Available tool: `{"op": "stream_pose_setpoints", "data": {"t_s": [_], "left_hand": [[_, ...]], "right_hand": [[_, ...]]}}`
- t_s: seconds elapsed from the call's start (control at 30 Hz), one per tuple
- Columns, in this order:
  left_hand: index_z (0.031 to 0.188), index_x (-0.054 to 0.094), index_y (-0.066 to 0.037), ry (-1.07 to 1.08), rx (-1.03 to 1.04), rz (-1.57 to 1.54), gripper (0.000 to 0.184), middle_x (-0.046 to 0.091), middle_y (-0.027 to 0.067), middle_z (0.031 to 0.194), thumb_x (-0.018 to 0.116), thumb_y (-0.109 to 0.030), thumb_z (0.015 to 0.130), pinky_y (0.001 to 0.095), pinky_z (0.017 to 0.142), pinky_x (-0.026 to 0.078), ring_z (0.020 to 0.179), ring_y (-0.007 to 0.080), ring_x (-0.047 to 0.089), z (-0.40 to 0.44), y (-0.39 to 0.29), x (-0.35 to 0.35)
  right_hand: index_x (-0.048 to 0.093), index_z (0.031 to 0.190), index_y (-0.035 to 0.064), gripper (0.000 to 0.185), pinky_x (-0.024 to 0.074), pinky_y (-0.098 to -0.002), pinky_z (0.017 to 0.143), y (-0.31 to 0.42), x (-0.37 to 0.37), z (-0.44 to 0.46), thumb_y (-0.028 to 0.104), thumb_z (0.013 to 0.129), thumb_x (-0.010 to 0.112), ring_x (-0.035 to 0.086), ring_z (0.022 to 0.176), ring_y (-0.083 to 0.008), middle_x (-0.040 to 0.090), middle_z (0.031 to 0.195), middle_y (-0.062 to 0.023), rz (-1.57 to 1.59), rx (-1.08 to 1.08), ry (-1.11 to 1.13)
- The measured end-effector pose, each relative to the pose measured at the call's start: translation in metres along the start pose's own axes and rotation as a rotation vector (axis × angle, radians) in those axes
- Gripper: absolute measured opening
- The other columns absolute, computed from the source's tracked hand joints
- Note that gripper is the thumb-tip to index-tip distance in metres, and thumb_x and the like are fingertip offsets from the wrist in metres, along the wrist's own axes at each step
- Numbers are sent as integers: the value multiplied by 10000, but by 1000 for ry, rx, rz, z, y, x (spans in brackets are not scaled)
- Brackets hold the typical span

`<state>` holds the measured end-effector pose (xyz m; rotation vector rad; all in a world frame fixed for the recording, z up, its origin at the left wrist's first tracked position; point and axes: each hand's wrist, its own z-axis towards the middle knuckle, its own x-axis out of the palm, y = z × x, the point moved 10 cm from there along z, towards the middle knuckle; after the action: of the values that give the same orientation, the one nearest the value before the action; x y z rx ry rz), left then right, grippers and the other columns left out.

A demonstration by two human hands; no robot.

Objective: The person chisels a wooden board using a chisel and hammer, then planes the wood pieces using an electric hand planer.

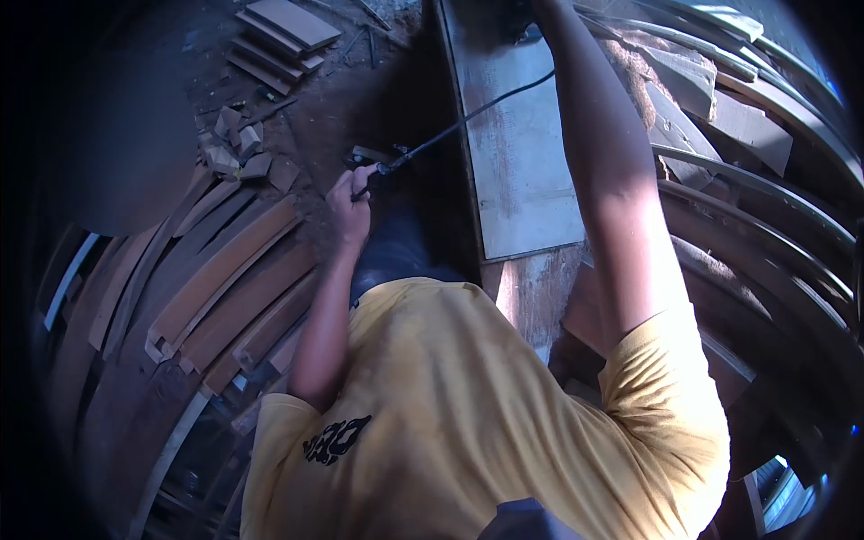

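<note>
My left hand (349, 205) is closed around a black cable (468, 117), with a short end showing below the fingers. From there the cable runs up and to the right across a pale, worn board (522, 162), then passes behind my right forearm. My right arm reaches to the top edge of the view, where the hand is cut off. Beside that wrist is a dark object (515, 20) with a small shiny part, lying in shadow over the board's far end; its kind cannot be made out.
Curved wooden pieces (225, 261) lie stacked at left, with small offcuts (238, 148) above them. Flat boards (288, 27) are piled at the top left. More long curved strips and blocks (742, 130) crowd the right side. Scraps litter the dark ground.
</note>
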<state>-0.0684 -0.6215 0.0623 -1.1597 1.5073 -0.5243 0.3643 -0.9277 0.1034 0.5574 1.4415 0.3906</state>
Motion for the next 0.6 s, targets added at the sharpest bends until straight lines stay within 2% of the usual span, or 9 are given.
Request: {"op": "stream_pose_setpoints", "data": {"t_s": [0.07, 0.1, 0.17, 0.2, 0.27, 0.3, 0.37, 0.47, 0.6], "left_hand": [[1166, 754, -28, 6, 8, 0, 392, 549, 102, 790, 514, -338, 1144, 359, 696, 473, 724, 205, 574, 7, -6, 1], [1209, 755, -41, 6, 106, 12, 366, 570, 108, 808, 534, -324, 1137, 357, 713, 484, 741, 215, 591, 10, -16, 3], [1252, 756, -55, -1, 215, 20, 348, 591, 115, 825, 553, -310, 1129, 355, 730, 496, 758, 225, 608, 10, -30, 6], [1273, 754, -60, 93, 242, 58, 327, 614, 123, 849, 592, -293, 1109, 359, 752, 506, 783, 248, 630, 4, -35, 20], [1277, 761, -82, 277, 261, 147, 302, 675, 139, 914, 714, -250, 1030, 381, 810, 533, 854, 313, 675, -14, -49, 47], [1269, 769, -103, 392, 313, 174, 317, 677, 127, 930, 760, -238, 982, 400, 841, 544, 906, 317, 669, -28, -51, 62], [1287, 761, -118, 566, 439, 241, 375, 670, 95, 1001, 795, -246, 936, 424, 915, 544, 1002, 302, 648, -60, -54, 93], [1314, 750, -134, 638, 445, 166, 396, 677, 88, 1042, 794, -251, 938, 421, 946, 541, 1040, 303, 646, -87, -50, 119], [1422, 702, -192, 533, 404, 185, 423, 646, 102, 1427, 699, -317, 1018, 439, 1055, 522, 1175, 343, 626, -66, -67, 109]], "right_hand": [[755, 915, -74, 318, 583, -532, 761, 2, -47, -81, 214, 806, 672, 756, 862, -459, 739, 884, -323, 248, -57, -125], [772, 1124, -4, 439, 581, -523, 868, -40, -39, -118, 317, 826, 735, 735, 973, -499, 745, 982, -319, -67, 76, 86], [757, 1210, 38, 397, 576, -460, 906, -35, -92, -236, 192, 844, 741, 743, 1026, -446, 756, 1022, -284, 102, 82, 47], [694, 1391, 90, 551, 571, -450, 993, -54, -106, -297, 135, 843, 736, 744, 1129, -399, 747, 1213, -266, 133, 179, 114], [647, 1477, 125, 650, 550, -369, 1049, -100, -140, -435, 48, 836, 726, 741, 1204, -281, 760, 1277, -216, 224, 434, 177], [629, 1473, 34, 675, 487, -368, 1123, -122, -155, -506, -49, 804, 663, 675, 1302, -248, 720, 1371, -188, 319, 599, 190], [614, 1481, 7, 691, 468, -364, 1146, -142, -181, -593, -69, 796, 653, 659, 1323, -236, 707, 1400, -196, 240, 612, 198], [610, 1489, 9, 696, 475, -357, 1134, -137, -182, -596, -70, 799, 651, 663, 1309, -229, 705, 1407, -187, 271, 567, 158], [640, 1468, 47, 657, 485, -339, 1106, -105, -148, -461, -59, 820, 661, 694, 1254, -233, 735, 1347, -184, 299, 552, 111]]}}
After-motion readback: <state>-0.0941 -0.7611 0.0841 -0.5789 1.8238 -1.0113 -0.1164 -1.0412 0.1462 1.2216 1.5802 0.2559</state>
